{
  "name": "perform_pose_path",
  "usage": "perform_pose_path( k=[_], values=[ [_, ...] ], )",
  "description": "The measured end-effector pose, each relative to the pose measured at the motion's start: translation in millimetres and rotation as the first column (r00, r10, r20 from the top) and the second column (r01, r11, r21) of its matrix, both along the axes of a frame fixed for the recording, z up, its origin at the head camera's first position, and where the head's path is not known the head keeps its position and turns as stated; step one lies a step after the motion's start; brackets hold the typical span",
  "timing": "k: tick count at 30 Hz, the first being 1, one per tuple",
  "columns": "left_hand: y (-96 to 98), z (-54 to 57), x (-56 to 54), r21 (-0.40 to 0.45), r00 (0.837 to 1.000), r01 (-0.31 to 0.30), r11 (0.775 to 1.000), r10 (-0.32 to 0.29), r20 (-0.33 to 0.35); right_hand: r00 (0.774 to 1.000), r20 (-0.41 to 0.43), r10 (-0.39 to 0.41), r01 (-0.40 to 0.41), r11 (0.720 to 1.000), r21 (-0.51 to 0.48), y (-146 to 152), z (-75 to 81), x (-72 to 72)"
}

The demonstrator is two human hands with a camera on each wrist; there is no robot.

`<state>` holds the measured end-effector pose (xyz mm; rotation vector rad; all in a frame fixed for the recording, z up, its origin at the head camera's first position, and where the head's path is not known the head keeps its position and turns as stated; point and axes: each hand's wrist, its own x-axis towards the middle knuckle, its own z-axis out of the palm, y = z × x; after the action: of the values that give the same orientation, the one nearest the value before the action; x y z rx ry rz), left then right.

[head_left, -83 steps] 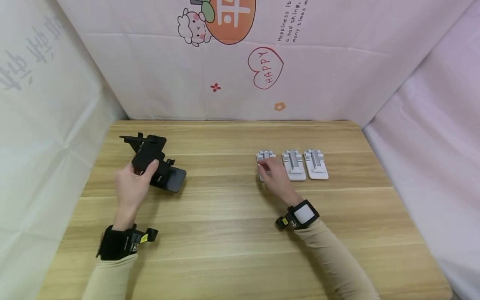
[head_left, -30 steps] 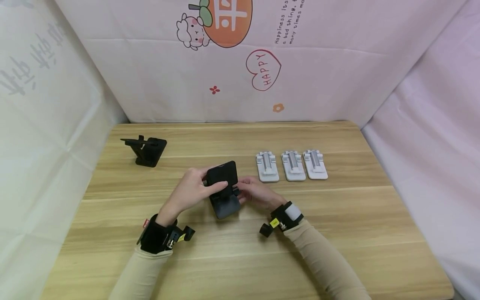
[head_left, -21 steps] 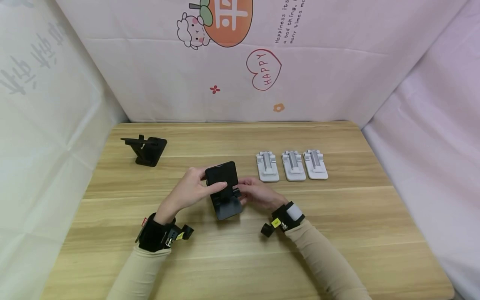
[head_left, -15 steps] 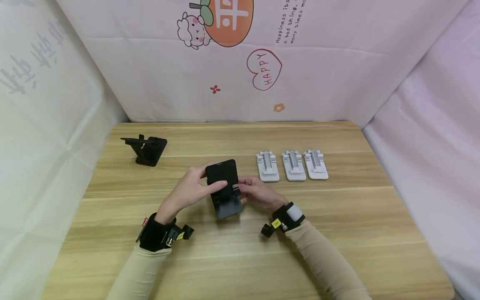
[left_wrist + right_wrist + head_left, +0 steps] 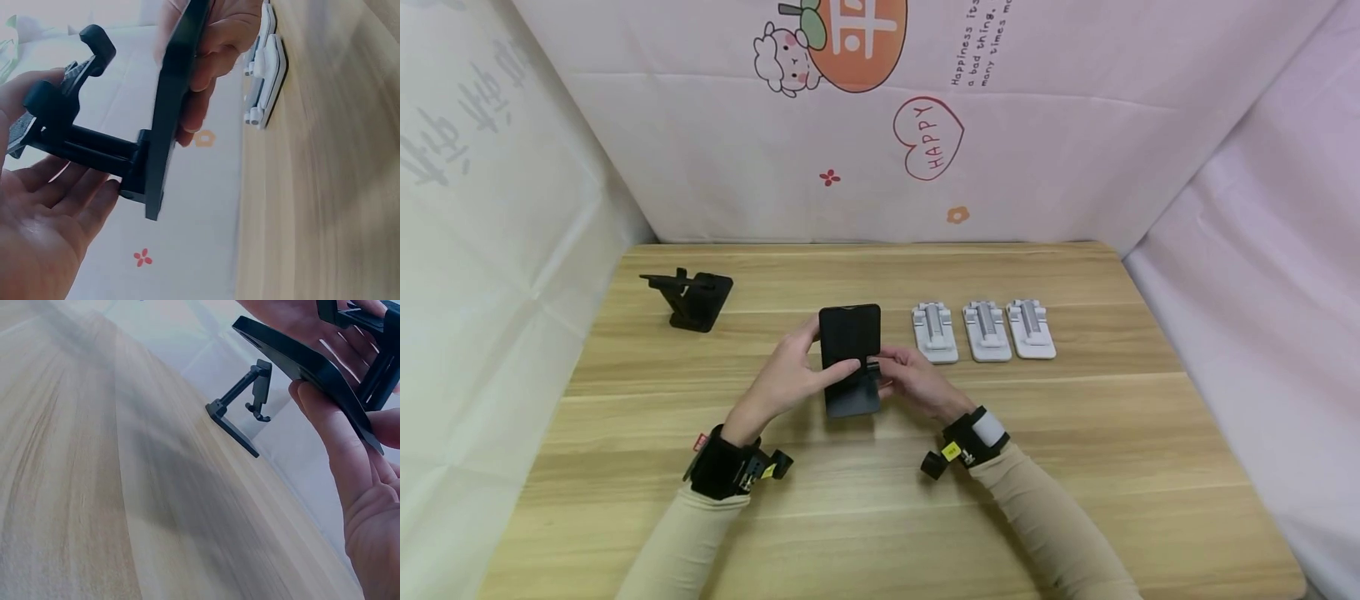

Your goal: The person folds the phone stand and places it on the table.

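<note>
A black folding phone stand (image 5: 850,333) is held up between both hands over the middle of the table. My left hand (image 5: 786,375) holds its upper plate, thumb across the front and fingers behind. The right hand (image 5: 917,383) grips the base plate from the right side. In the left wrist view the stand's arm (image 5: 94,147) joins the cradle, with its two hooks, to the flat base (image 5: 169,100); right fingers (image 5: 212,69) wrap that base. The right wrist view shows the base's underside (image 5: 294,362) with a fingertip pressed on it.
Another black phone stand (image 5: 700,302) stands unfolded at the back left of the wooden table (image 5: 850,517). Three white phone stands (image 5: 935,333) lie folded in a row right of the middle. A printed cloth (image 5: 700,167) hangs behind the table.
My left hand has carried the black stand from the left to the middle. My right hand has left the nearest white stand and gripped the black one, which has since turned straighter.
</note>
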<state>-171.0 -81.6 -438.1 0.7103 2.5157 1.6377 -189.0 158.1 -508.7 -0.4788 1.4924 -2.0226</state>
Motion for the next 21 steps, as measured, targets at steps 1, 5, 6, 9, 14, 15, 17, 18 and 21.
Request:
perform_pose_path(
  k=[1, 5, 6, 9, 14, 15, 17, 18, 21],
  values=[
    [0.4, -1.0, -0.6, 0.009, 1.000, 0.000, 1.000, 0.000, -0.003, 1.000, 0.000, -0.005, 0.005, 1.000, 0.000, 0, 0.6, 0.2],
    [2.5, -3.5, -3.6, 0.053, 1.000, 0.012, 0.999, -0.011, -0.005, 0.999, 0.012, -0.045, 0.045, 0.999, 0.006, -1, 2.4, 1.5],
    [3.2, -3.9, -4.5, 0.064, 1.000, 0.017, 0.998, -0.017, -0.006, 0.998, 0.014, -0.056, 0.056, 0.998, 0.011, -1, 2.7, 1.7],
    [5.1, -5.0, -6.5, 0.088, 1.000, 0.024, 0.996, -0.024, -0.010, 0.996, 0.017, -0.093, 0.092, 0.995, 0.031, -1, 3.6, 2.0],
    [6.3, -6.5, -8.7, 0.110, 0.999, 0.034, 0.993, -0.033, -0.007, 0.992, 0.002, -0.126, 0.126, 0.991, 0.044, -2, 4.3, 2.3],
    [6.3, -6.6, -9.0, 0.114, 0.999, 0.037, 0.993, -0.036, -0.005, 0.992, 0.001, -0.127, 0.127, 0.991, 0.042, -2, 4.2, 2.3],
    [6.2, -6.8, -9.6, 0.117, 0.999, 0.041, 0.992, -0.041, -0.002, 0.992, 0.000, -0.130, 0.130, 0.991, 0.041, -2, 4.0, 2.5],
    [6.2, -6.9, -10.1, 0.118, 0.999, 0.043, 0.992, -0.043, 0.000, 0.992, 0.001, -0.129, 0.129, 0.991, 0.040, -2, 3.9, 2.5],
    [5.8, -7.7, -11.5, 0.121, 0.999, 0.042, 0.992, -0.043, 0.005, 0.992, 0.001, -0.126, 0.126, 0.991, 0.037, -2, 3.7, 2.2]
  ],
)
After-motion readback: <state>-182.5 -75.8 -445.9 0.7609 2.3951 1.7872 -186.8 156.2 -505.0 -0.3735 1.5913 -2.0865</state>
